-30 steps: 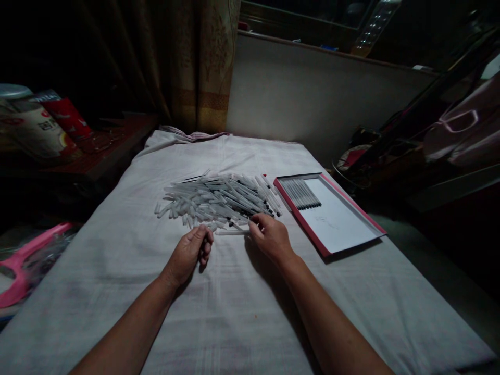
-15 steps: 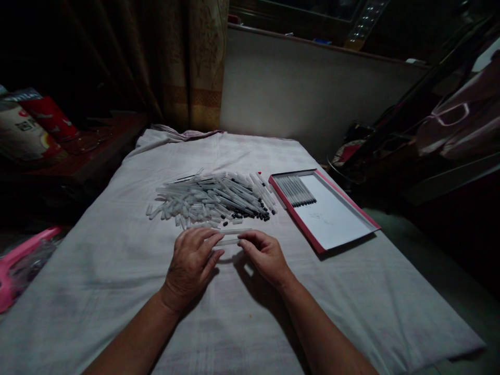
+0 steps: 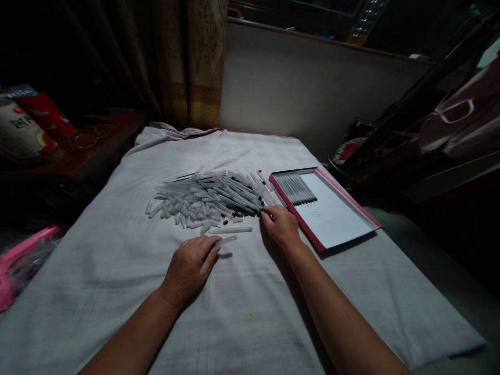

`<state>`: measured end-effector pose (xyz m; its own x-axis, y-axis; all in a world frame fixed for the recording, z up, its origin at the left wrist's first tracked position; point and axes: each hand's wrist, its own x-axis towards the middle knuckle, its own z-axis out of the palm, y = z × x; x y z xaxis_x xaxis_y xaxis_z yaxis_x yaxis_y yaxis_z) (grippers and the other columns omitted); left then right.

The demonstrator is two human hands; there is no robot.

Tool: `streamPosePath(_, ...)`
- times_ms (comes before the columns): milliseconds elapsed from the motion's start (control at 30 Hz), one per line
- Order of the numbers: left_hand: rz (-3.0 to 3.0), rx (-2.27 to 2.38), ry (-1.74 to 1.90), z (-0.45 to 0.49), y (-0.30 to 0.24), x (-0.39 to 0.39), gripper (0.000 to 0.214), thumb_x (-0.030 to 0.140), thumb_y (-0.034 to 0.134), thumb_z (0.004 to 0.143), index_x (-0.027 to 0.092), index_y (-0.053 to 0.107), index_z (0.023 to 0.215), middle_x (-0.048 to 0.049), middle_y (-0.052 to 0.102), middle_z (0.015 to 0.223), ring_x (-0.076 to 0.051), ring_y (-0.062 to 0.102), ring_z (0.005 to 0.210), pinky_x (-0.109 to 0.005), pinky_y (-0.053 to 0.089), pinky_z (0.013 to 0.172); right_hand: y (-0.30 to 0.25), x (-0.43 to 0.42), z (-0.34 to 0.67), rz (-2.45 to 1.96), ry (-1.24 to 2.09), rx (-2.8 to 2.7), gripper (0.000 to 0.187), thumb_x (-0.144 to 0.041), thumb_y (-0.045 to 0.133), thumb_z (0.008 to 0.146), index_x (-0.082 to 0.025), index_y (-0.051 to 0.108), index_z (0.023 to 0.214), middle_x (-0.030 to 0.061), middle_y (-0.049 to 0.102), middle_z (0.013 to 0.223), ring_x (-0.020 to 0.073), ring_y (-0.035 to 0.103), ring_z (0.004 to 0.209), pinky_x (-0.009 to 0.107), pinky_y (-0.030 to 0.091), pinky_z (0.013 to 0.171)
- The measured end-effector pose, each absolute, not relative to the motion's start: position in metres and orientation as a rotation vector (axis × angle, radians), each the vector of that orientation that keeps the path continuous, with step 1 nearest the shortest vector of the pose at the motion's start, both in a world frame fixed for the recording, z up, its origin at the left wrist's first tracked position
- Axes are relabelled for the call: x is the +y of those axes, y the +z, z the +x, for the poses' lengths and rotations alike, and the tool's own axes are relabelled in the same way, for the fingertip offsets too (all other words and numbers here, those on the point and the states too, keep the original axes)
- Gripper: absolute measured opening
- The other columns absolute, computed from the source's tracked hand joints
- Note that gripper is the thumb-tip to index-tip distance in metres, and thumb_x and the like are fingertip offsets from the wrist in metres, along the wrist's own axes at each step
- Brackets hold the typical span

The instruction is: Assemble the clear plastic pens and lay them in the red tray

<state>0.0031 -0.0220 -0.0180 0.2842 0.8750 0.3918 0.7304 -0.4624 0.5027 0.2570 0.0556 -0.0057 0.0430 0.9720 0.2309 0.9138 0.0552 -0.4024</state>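
Clear plastic tube (image 3: 225,240), one of two set apart from the heap, is pinched at its near end by the left hand (image 3: 191,265); the second tube (image 3: 230,229) lies just beyond it. The right hand (image 3: 279,224) is curled at the right edge of the single pile of pens (image 3: 207,200), too many to count, and a grasp cannot be confirmed. Selection of a matching piece appears to be under way, for which one pen must be singled out. One red-rimmed tray (image 3: 336,219), far right, holds a row of pens (image 3: 299,188).

The room is dim, with a plain pale plaster wall (image 3: 312,88) behind, a beige patterned fabric curtain (image 3: 203,62) left of it, a dark wooden side shelf (image 3: 97,151) at far left, and a white cloth-covered bench (image 3: 234,323) catching light.
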Motion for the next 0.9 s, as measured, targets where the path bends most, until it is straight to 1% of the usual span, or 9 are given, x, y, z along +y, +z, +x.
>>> streamPosePath(100, 2.325, 1.489, 0.942, 0.003, -0.019, -0.021, 0.030, 0.039, 0.048, 0.098, 0.021, 0.071, 0.106, -0.0101, 0.077, 0.097, -0.025, 0.072, 0.088, -0.036, 0.054, 0.082, -0.001, 0.062, 0.253, -2.006, 0.084, -1.972, 0.022, -0.033, 0.061, 0.090, -0.028, 0.081, 0.097, 0.0062, 0.076, 0.097, 0.0205, 0.070, 0.086, 0.027, 0.050, 0.072)
streamPosePath(233, 2.299, 1.480, 0.973, 0.002, -0.020, -0.020, 0.028, 0.039, 0.050, 0.097, 0.022, 0.071, 0.105, -0.0102, 0.077, 0.098, -0.026, 0.072, 0.089, -0.037, 0.054, 0.083, 0.004, 0.070, 0.247, -2.096, 0.054, -1.991, 0.021, -0.038, 0.063, 0.089, -0.029, 0.081, 0.095, 0.0069, 0.076, 0.099, 0.0219, 0.070, 0.085, 0.029, 0.048, 0.067)
streamPosePath(433, 2.290, 1.467, 0.987, 0.002, -0.018, -0.021, 0.026, 0.037, 0.052, 0.096, 0.021, 0.072, 0.105, -0.0099, 0.078, 0.098, -0.026, 0.072, 0.088, -0.037, 0.053, 0.082, 0.007, 0.072, 0.243, -2.065, 0.023, -2.091, 0.024, -0.030, 0.056, 0.093, -0.025, 0.079, 0.097, 0.0103, 0.074, 0.102, 0.0221, 0.070, 0.084, 0.029, 0.048, 0.067)
streamPosePath(533, 2.299, 1.452, 0.985, 0.002, -0.017, -0.021, 0.026, 0.036, 0.052, 0.096, 0.021, 0.072, 0.106, -0.0096, 0.077, 0.097, -0.025, 0.072, 0.088, -0.036, 0.053, 0.082, 0.005, 0.064, 0.249, -2.029, 0.059, -2.034, 0.023, -0.027, 0.055, 0.092, -0.022, 0.077, 0.096, 0.0107, 0.075, 0.102, 0.0229, 0.070, 0.087, 0.030, 0.049, 0.071)
streamPosePath(633, 2.323, 1.433, 0.985, 0.002, -0.018, -0.021, 0.027, 0.035, 0.052, 0.097, 0.021, 0.071, 0.109, -0.0092, 0.077, 0.097, -0.025, 0.072, 0.088, -0.036, 0.053, 0.082, -0.001, 0.052, 0.263, -1.957, 0.161, -1.825, 0.021, -0.025, 0.054, 0.089, -0.020, 0.075, 0.093, 0.0101, 0.076, 0.097, 0.0243, 0.071, 0.087, 0.032, 0.051, 0.077)
streamPosePath(700, 2.348, 1.426, 0.989, 0.001, -0.019, -0.021, 0.027, 0.035, 0.051, 0.098, 0.021, 0.070, 0.112, -0.0091, 0.076, 0.098, -0.024, 0.071, 0.090, -0.035, 0.053, 0.083, -0.005, 0.044, 0.273, -1.854, 0.272, -1.589, 0.020, -0.029, 0.055, 0.086, -0.019, 0.072, 0.090, 0.0088, 0.077, 0.089, 0.0233, 0.071, 0.081, 0.033, 0.052, 0.076)
streamPosePath(800, 2.390, 1.435, 1.005, 0.001, -0.021, -0.020, 0.028, 0.035, 0.050, 0.099, 0.022, 0.068, 0.117, -0.0085, 0.076, 0.102, -0.024, 0.071, 0.093, -0.035, 0.053, 0.085, -0.007, 0.036, 0.280, -1.592, 0.435, -1.198, 0.025, -0.041, 0.057, 0.083, -0.019, 0.067, 0.087, 0.0084, 0.076, 0.085, 0.0205, 0.071, 0.073, 0.030, 0.053, 0.064)
streamPosePath(900, 2.465, 1.444, 1.054, 0.000, -0.021, -0.020, 0.028, 0.033, 0.049, 0.100, 0.022, 0.066, 0.119, -0.0079, 0.076, 0.104, -0.022, 0.071, 0.093, -0.034, 0.053, 0.083, -0.003, 0.032, 0.277, -1.333, 0.520, -0.892, 0.030, -0.047, 0.062, 0.079, -0.018, 0.061, 0.086, 0.0079, 0.076, 0.085, 0.0163, 0.070, 0.064, 0.023, 0.048, 0.049)
